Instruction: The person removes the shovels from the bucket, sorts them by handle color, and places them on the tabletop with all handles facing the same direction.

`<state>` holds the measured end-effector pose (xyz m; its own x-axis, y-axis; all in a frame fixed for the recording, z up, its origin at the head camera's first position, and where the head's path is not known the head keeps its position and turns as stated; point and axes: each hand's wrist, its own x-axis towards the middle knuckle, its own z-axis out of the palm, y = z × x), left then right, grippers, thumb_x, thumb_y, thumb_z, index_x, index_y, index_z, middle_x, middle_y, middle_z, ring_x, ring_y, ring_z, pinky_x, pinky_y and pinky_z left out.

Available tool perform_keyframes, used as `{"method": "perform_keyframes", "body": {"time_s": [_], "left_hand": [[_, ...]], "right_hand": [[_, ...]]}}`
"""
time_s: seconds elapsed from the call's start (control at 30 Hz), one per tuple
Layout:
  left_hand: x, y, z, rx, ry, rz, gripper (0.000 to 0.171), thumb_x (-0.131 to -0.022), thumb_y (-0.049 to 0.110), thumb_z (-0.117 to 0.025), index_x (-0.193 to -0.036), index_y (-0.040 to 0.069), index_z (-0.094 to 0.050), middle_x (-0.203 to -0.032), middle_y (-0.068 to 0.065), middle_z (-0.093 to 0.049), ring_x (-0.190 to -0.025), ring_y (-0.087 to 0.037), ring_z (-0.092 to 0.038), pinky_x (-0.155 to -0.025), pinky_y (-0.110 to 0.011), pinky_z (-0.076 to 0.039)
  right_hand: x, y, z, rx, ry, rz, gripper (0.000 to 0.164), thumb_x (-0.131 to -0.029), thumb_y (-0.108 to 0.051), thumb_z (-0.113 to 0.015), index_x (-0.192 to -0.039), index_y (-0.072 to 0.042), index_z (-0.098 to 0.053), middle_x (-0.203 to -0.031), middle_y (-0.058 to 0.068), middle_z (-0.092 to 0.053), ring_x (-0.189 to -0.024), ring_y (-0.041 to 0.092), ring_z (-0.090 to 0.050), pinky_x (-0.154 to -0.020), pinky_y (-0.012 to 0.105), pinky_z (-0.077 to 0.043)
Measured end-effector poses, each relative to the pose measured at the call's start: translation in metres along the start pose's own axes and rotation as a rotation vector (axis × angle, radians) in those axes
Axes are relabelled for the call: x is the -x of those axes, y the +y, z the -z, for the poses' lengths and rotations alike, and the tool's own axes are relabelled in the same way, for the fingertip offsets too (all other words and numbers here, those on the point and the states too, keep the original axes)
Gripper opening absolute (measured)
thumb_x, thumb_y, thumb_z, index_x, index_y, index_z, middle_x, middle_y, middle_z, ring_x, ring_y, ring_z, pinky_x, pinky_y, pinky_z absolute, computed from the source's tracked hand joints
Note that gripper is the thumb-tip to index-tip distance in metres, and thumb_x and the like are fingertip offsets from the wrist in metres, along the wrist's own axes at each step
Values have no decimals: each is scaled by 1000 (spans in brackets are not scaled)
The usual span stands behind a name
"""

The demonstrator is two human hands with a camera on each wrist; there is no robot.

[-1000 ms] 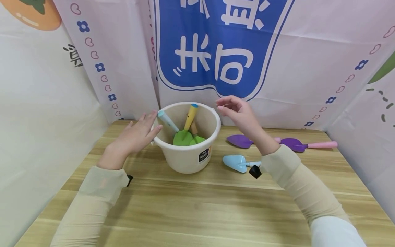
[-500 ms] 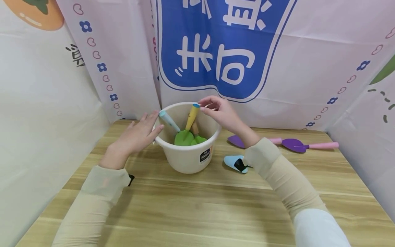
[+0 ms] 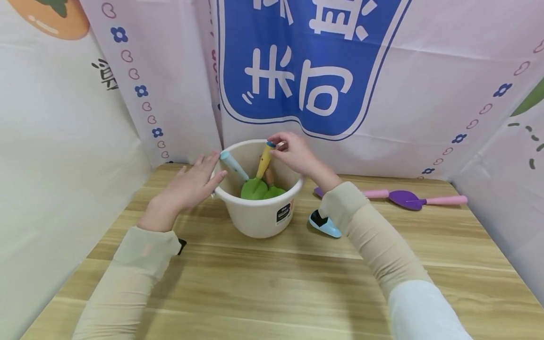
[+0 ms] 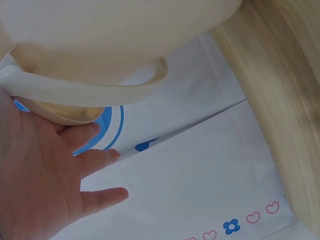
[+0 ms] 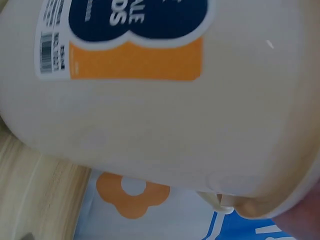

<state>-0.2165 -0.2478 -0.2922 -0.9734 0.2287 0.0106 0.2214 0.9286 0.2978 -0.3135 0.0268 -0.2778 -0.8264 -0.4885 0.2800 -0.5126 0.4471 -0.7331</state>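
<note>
A cream bucket (image 3: 255, 222) stands upright on the table with several hand trowels in it. One trowel (image 3: 264, 163) has a yellow handle with a blue end and leans up towards the rim. My right hand (image 3: 295, 153) pinches that handle near its top between thumb and fingers. A light blue handle (image 3: 235, 165) leans against the left rim. My left hand (image 3: 184, 191) rests against the bucket's left rim with fingers spread. In the left wrist view, its fingers (image 4: 102, 202) are straight, under the bucket's bail handle (image 4: 85, 91). The bucket wall (image 5: 175, 125) hides most of my right hand in the right wrist view.
Right of the bucket lie a light blue trowel (image 3: 329, 229), partly covered by my right sleeve, and two purple trowels with pink handles, one of them a purple trowel (image 3: 405, 200) farther right. Printed cloth (image 3: 382, 141) walls in the wooden table (image 3: 255, 293) behind and at the sides.
My right hand has moved left from beyond the bucket's right rim to the yellow handle and taken hold of its top. My left hand stays at the left rim.
</note>
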Motion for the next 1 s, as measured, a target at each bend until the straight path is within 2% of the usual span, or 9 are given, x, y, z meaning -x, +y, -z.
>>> {"method": "perform_keyframes", "body": {"time_s": [0.4, 0.6, 1.0], "left_hand": [[0, 2, 1, -15, -15, 4, 77, -109, 58, -20, -165, 8, 0, -170, -14, -4, -155, -41, -1, -119, -69, -4], [0, 2, 2, -14, -16, 7, 77, -109, 57, -20, -165, 8, 0, -170, -15, -5, -155, -41, -1, -120, -68, -4], [0, 3, 2, -18, -17, 10, 77, -109, 57, -21, -165, 7, -1, -170, -17, -6, -155, -42, -1, -120, -68, -4]], "right_hand": [[-9, -1, -4, 178, -58, -44, 43, -102, -10, -64, -144, -3, -59, -144, 18, -56, -122, 31, -62, -98, 37, -55], [-9, -3, -8, 164, -65, -52, 44, -101, -5, -65, -144, -3, -59, -143, 19, -56, -120, 32, -63, -95, 36, -56], [-8, -1, -5, 62, -33, -43, 34, -101, -2, -64, -134, -2, -66, -142, 17, -58, -126, 35, -62, -100, 39, -54]]}}
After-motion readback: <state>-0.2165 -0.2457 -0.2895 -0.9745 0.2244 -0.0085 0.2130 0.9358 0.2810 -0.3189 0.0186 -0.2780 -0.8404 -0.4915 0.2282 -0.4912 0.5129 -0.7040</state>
